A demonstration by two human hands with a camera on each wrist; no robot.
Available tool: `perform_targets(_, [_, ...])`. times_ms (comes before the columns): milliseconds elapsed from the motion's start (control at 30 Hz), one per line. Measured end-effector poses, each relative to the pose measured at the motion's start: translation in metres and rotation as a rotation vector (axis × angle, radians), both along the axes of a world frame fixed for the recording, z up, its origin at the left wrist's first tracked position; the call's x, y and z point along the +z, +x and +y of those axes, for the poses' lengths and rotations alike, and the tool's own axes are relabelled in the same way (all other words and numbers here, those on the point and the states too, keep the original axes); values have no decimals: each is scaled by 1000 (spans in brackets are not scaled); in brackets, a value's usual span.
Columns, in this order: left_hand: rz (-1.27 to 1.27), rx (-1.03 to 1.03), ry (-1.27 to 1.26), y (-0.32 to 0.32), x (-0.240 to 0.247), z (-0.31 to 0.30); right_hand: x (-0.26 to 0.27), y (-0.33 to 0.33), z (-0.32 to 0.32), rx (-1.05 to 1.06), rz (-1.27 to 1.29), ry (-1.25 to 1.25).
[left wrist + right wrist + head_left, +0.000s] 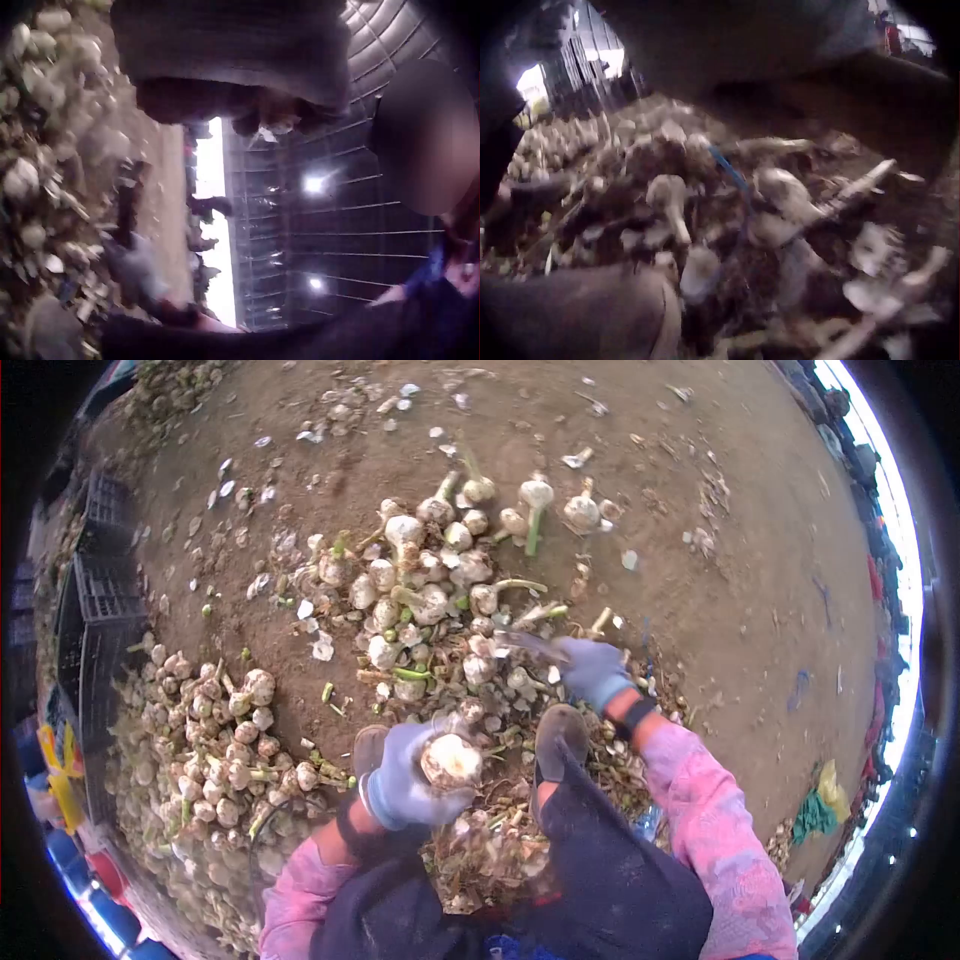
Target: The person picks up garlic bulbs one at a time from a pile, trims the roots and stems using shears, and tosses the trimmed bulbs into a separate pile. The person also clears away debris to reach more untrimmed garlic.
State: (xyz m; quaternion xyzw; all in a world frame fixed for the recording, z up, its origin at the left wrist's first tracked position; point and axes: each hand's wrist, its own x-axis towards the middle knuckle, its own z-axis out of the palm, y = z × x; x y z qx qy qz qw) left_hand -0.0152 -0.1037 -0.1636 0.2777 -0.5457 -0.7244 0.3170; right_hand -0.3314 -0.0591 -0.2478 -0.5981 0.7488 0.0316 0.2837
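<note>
The tool [533, 644] is too blurred to identify.

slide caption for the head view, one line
Left hand holding a garlic bulb, right hand gripping a blurred tool, with heaped garlic beyond

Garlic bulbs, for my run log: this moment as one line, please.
left hand: holds garlic bulb | right hand: grips blade-like tool | garlic heap: on ground

garlic heap [425, 595] in front of shoes [562, 738]
</note>
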Motion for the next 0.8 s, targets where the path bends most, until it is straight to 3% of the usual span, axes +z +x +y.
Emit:
perform_targets(33, [9, 45, 42, 4, -1, -4, 1, -6, 11, 53, 58, -168])
perform_targets(100, [-69, 78, 136, 8, -3, -21, 4, 29, 16, -189, -504, -450])
perform_targets(167, [-77, 112, 136, -6, -7, -12, 58, 74, -3, -620, -1136, 142])
perform_targets(233, [17, 158, 7, -22, -20, -4, 87, 101, -7, -809, -1529, 263])
perform_targets(267, [-350, -82, -558, -8, -20, -21, 92, 108, -11, -799, -1586, 235])
perform_targets(300, [-487, -83, -754, -10, -9, -22, 96, 112, -15, -785, -1640, 207])
perform_targets(333, [-472, 16, -715, -16, 0, -22, 99, 113, -18, -768, -1690, 176])
perform_targets(433, [-225, 337, -552, -38, -17, -5, 109, 110, -17, -698, -1401, 22])
perform_targets(500, [-133, 383, -99, -36, -21, 2, 103, 113, -15, -640, -1432, -55])
perform_targets(567, [-175, 235, 656, -27, 18, -13, 92, 116, -10, -572, -1365, -57])
perform_targets(600, [-141, 354, 597, -32, 10, -7, 91, 117, -11, -478, -1251, -111])
perform_targets(700, [-134, 334, 616, -20, -1, -7, 89, 111, -12, -217, -895, -262])
perform_targets(800, [-98, 264, 594, -15, -8, -6, 93, 104, -12, -143, -833, -298])
